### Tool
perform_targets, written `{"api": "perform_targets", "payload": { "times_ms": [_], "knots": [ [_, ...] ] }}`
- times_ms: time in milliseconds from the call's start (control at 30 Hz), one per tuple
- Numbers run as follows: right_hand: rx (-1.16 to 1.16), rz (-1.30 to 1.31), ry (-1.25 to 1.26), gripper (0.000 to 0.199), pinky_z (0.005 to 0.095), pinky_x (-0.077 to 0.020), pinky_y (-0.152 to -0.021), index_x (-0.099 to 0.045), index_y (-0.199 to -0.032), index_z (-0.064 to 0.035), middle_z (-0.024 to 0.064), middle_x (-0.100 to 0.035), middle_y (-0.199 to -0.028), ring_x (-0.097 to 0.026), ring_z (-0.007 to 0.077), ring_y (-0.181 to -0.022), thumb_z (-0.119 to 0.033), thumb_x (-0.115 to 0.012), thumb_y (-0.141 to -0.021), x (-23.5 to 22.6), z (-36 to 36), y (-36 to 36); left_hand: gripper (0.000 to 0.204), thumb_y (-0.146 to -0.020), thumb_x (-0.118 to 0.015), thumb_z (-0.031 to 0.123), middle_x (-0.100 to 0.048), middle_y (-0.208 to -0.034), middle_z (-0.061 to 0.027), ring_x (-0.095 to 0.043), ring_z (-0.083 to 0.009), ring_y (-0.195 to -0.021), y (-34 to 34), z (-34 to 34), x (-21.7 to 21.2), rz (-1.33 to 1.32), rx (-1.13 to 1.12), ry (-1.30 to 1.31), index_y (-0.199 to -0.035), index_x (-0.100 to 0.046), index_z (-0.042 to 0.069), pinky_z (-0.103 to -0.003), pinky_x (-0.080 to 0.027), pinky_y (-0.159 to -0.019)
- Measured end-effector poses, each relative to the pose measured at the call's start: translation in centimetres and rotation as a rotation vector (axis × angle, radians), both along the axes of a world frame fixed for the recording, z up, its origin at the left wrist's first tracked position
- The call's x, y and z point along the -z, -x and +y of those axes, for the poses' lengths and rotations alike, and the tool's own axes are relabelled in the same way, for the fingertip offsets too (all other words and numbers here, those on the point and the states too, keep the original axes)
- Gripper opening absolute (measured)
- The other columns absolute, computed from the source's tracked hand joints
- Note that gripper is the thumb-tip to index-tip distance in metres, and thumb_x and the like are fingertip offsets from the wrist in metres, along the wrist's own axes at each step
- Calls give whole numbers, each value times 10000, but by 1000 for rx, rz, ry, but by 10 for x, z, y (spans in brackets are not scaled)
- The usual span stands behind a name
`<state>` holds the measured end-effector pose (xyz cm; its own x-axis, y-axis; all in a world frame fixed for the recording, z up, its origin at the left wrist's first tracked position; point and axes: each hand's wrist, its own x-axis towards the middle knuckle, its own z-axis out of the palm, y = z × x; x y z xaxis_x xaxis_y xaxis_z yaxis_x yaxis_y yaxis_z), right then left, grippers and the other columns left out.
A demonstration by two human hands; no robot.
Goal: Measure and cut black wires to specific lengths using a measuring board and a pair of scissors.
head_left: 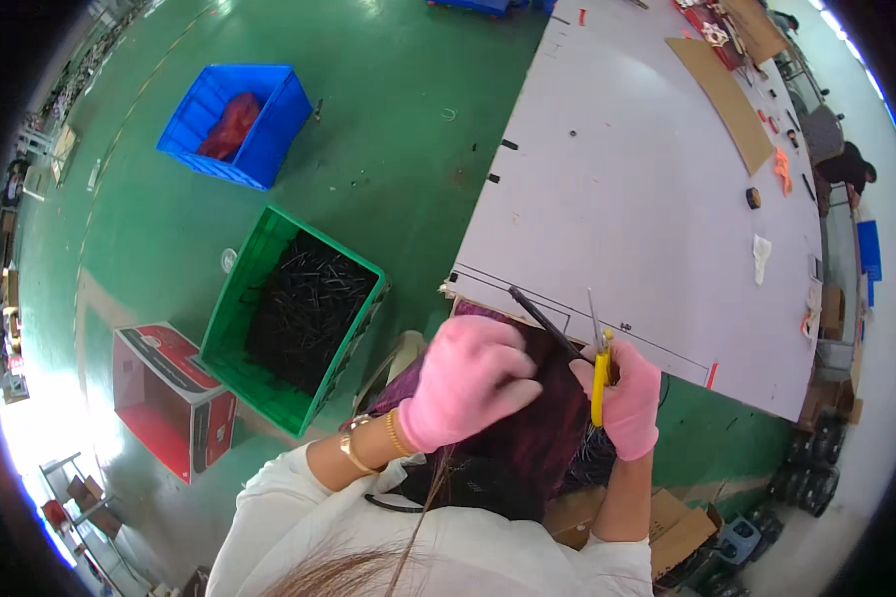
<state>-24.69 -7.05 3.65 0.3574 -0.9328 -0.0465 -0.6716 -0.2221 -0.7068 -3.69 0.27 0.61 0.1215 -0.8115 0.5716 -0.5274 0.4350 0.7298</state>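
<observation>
My right hand [631, 398], in a pink glove, is closed around yellow-handled scissors [599, 386]. Their thin metal blade points away from me, over the near edge of the white table. A thin black strip [546, 322] slants from the table edge to the fingers of this hand; whether they grip it too is hidden. My left hand [468, 383], also gloved in pink, hovers to the left above the dark red patterned cloth [528, 438] on my lap. Its fingers are loosely bent, the thumb is apart from them, and nothing shows between.
Left of me stands a green crate [231, 320] of black strips. Beside it are a red and white carton [214, 438] and, farther off, a blue crate [194, 104] with a red bag. Cardboard [727, 109] and a tape roll [754, 198] lie on the white table [617, 199].
</observation>
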Motion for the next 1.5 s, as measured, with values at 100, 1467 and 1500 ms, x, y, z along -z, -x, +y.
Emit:
{"api": "perform_targets", "payload": {
  "times_ms": [100,1467,1500],
  "knots": [
    [-117,74,11,241,268,-396,-525,-634,-867,18,48,-495,-607,-424,88,-570,-115,-816,-782,3,-11,-14,236,-685,-726,149,-620,-1001,-12,-604,-214,-953,14,-16,16,-302,-53,46,-913,-666,149,-399,-487,-888],
    [-332,287,-62,236,363,-469,-543,-673,-934,1,207,-554,-667,-566,363,-575,-150,-781,-788,-8,-47,-62,220,-801,-657,221,-606,-1034,-4,-573,-216,-1030,-3,-32,49,-396,-56,-103,-1003,-668,135,-407,-449,-925],
    [-342,267,-40,233,373,-471,-549,-666,-916,-2,209,-553,-671,-563,370,-583,-156,-785,-788,-6,-47,-62,217,-795,-663,208,-608,-1031,-5,-573,-223,-1021,-4,-32,48,-360,-57,-151,-1001,-671,139,-408,-446,-917]
  ]
}}
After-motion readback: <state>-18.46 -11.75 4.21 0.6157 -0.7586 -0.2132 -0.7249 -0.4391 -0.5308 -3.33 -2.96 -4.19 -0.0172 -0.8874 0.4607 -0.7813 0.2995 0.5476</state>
